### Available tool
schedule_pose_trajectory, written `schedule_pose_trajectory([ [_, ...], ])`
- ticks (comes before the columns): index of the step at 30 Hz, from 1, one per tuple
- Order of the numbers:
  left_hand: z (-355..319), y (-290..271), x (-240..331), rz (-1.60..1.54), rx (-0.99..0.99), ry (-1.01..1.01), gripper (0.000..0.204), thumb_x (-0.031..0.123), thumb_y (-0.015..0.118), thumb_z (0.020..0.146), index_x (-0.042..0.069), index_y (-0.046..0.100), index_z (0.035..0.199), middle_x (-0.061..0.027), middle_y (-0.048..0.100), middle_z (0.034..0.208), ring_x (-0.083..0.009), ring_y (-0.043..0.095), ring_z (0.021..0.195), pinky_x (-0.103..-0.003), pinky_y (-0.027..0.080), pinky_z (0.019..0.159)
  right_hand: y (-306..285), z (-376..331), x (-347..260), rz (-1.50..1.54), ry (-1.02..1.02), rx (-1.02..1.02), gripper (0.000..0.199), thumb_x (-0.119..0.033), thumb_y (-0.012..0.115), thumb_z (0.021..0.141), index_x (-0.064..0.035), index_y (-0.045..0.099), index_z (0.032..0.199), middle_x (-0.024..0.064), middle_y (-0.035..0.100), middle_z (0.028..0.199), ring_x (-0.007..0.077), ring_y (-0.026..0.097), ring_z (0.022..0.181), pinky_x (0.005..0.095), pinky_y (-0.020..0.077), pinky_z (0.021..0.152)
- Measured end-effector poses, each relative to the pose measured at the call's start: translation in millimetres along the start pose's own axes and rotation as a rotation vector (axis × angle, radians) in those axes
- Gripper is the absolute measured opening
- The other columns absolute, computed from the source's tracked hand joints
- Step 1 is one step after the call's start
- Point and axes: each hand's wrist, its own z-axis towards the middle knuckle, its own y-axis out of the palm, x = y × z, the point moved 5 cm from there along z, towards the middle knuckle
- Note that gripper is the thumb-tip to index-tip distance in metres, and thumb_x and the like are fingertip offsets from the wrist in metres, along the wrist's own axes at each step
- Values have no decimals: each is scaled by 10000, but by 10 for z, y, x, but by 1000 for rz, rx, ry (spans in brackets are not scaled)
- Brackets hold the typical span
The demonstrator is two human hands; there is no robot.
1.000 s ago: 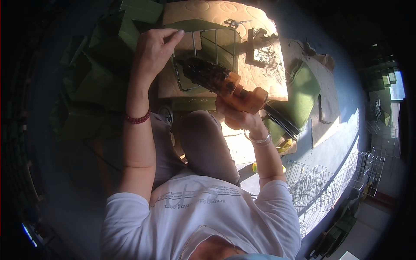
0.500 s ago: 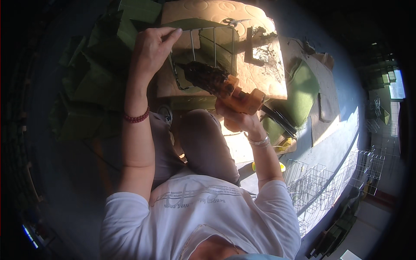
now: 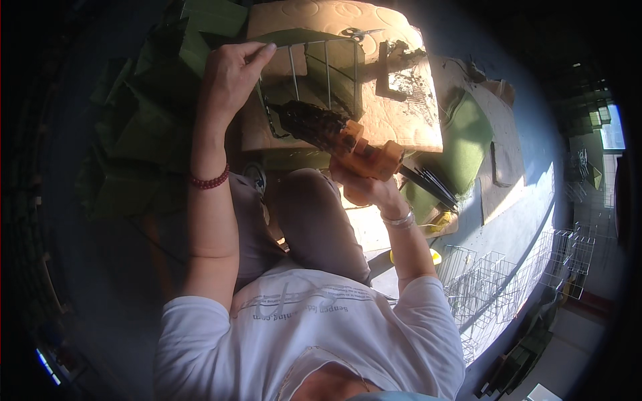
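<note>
My left hand [image 3: 231, 77] pinches the top left corner of a wire frame [image 3: 292, 73] between thumb and fingers. The frame leans over a green panel [image 3: 314, 93] on the worktop. In my right hand [image 3: 368, 187] is an orange glue gun [image 3: 368, 157], its fingers wrapped round the grip. Dark residue coats the front of the gun. Its nozzle points left, close to the frame's lower left corner; whether it touches the wire I cannot tell. A black stick [image 3: 418, 179] runs out of the gun's back end.
The worktop is a tan padded sheet [image 3: 414, 127], with scissors [image 3: 354, 32] and a dark L-shaped piece [image 3: 386, 77] on it. Folded green panels [image 3: 140, 127] pile up on the left. At right lie a green piece [image 3: 468, 144], cardboard [image 3: 501, 180] and several wire baskets [image 3: 481, 281].
The wire frame and my left hand have shifted slightly left. The glue gun has moved a little left and down with my right hand. Both grips are the same.
</note>
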Motion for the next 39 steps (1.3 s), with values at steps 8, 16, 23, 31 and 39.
schedule_pose_trajectory([
  [8, -13, -6, 20, 13, -3, -1, 368, 321, 586, 909, -33, 668, 969, -54, 474, 576, -67, 413, 586, -270, 364, 545, 93, -15, 191, 435, 505, -138, 336, 17, 676, 606, -173, 687, 883, 47, 635, 932, 272, 600, 839, 368, 485, 649],
  [16, -9, -33, 8, 30, 3, -3, 365, 319, 585, 910, -32, 667, 966, -69, 478, 577, -72, 407, 574, -273, 369, 544, 38, 41, 48, 218, 247, -43, 217, -131, 622, 810, -36, 619, 1005, 18, 597, 878, 118, 549, 797, 273, 433, 740],
  [23, -7, -28, 41, -16, 57, 32, 280, 237, 607, 893, -38, 664, 899, -132, 419, 525, -93, 370, 480, -311, 349, 474, 89, -69, 124, 537, 581, -132, 289, -16, 710, 673, -187, 703, 906, 29, 645, 923, 261, 611, 849, 378, 495, 683],
  [31, -10, -33, 27, 26, 4, -31, 340, 297, 600, 901, -31, 666, 962, -86, 463, 578, -77, 402, 568, -274, 373, 539, 61, -81, 91, 504, 526, -150, 168, -58, 692, 769, -165, 680, 898, 24, 637, 923, 236, 603, 872, 359, 486, 709],
  [39, -2, -26, 7, 24, 5, 4, 346, 298, 604, 900, -35, 665, 972, -95, 506, 584, -88, 419, 557, -279, 379, 535, 49, -110, 14, 113, 189, -53, 129, -105, 662, 838, -123, 647, 965, 32, 623, 920, 201, 599, 877, 331, 483, 760],
])
